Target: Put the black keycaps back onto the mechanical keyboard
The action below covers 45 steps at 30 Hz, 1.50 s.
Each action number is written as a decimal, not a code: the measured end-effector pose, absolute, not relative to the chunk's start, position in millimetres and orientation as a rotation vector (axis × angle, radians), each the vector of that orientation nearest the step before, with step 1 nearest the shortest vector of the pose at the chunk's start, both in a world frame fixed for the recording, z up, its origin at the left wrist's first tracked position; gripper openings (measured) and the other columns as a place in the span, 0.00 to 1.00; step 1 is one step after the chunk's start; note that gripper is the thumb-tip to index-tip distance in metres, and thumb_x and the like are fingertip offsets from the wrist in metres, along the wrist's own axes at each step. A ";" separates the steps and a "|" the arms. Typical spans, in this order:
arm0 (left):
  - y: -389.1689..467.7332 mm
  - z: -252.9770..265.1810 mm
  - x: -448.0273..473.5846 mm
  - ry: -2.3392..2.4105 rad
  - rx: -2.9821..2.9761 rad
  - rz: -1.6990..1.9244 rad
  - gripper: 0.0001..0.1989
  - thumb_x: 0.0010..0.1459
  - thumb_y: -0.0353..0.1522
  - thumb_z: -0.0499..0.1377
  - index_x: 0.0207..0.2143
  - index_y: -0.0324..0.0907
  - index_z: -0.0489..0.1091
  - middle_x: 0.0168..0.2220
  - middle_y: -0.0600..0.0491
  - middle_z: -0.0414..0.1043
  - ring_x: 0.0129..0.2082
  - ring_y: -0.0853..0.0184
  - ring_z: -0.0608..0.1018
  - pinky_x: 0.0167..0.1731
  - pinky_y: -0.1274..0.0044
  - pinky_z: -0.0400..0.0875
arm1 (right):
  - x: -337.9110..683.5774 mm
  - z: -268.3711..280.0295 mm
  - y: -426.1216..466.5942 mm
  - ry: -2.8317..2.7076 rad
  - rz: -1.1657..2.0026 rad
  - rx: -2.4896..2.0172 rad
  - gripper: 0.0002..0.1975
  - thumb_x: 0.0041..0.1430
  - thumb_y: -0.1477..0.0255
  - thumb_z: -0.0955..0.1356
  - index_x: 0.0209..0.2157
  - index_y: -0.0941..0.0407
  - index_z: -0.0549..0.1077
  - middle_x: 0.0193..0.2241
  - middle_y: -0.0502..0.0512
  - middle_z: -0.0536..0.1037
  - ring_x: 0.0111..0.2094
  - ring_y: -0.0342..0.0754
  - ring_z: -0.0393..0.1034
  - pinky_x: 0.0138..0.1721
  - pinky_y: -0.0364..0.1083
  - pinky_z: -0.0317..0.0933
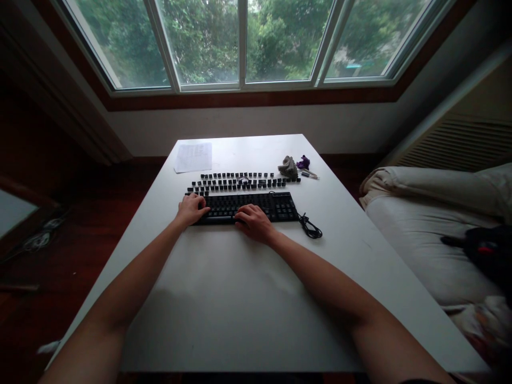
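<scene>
Two bare hands rest on a black keyboard [248,207] at the middle of a white worktop [240,298] below a wide window [244,40]. The left hand [191,209] lies on the keyboard's left end, its grip released, fingers curled loosely over the edge; the right hand [254,222] lies flat on the near edge around the middle, also released. Rows of loose black keycaps [240,181] sit just beyond the keyboard. The coiled cable [310,226] lies at its right end. Farther off are a sheet of paper [193,157], a grey cloth [288,166] and a purple object [303,161].
</scene>
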<state>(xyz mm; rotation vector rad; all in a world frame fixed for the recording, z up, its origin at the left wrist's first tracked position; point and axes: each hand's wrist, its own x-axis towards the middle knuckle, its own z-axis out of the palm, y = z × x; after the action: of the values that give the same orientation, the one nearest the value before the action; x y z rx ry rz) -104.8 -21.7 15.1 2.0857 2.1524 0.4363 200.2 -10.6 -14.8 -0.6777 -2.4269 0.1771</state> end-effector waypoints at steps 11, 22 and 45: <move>-9.5 14.0 -112.9 2.067 2.142 0.594 0.09 0.59 0.41 0.62 0.35 0.47 0.77 0.40 0.50 0.75 0.43 0.58 0.73 0.48 0.66 0.67 | 202.6 -11.8 -11.2 -2.432 0.198 -0.690 0.09 0.65 0.68 0.70 0.46 0.52 0.76 0.48 0.58 0.77 0.51 0.55 0.67 0.53 0.55 0.60; 43.2 31.3 -122.5 2.043 2.488 0.313 0.10 0.58 0.33 0.60 0.41 0.49 0.80 0.43 0.46 0.77 0.48 0.51 0.72 0.47 0.62 0.63 | 205.7 -12.5 -4.6 -2.315 0.167 -0.807 0.10 0.65 0.69 0.69 0.47 0.52 0.77 0.51 0.60 0.74 0.55 0.57 0.65 0.55 0.57 0.61; 74.1 28.3 -123.5 1.953 2.480 0.193 0.06 0.54 0.36 0.64 0.35 0.51 0.80 0.37 0.51 0.79 0.43 0.55 0.73 0.46 0.66 0.61 | 209.0 -11.4 -3.1 -2.367 0.165 -0.779 0.10 0.65 0.68 0.70 0.47 0.53 0.77 0.52 0.61 0.74 0.55 0.57 0.65 0.55 0.58 0.60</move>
<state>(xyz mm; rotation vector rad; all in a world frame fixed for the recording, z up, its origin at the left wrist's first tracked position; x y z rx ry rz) -123.5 74.1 28.3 2.4799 1.9525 0.1934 209.0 -3.1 -11.4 -0.7787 -2.3670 0.1645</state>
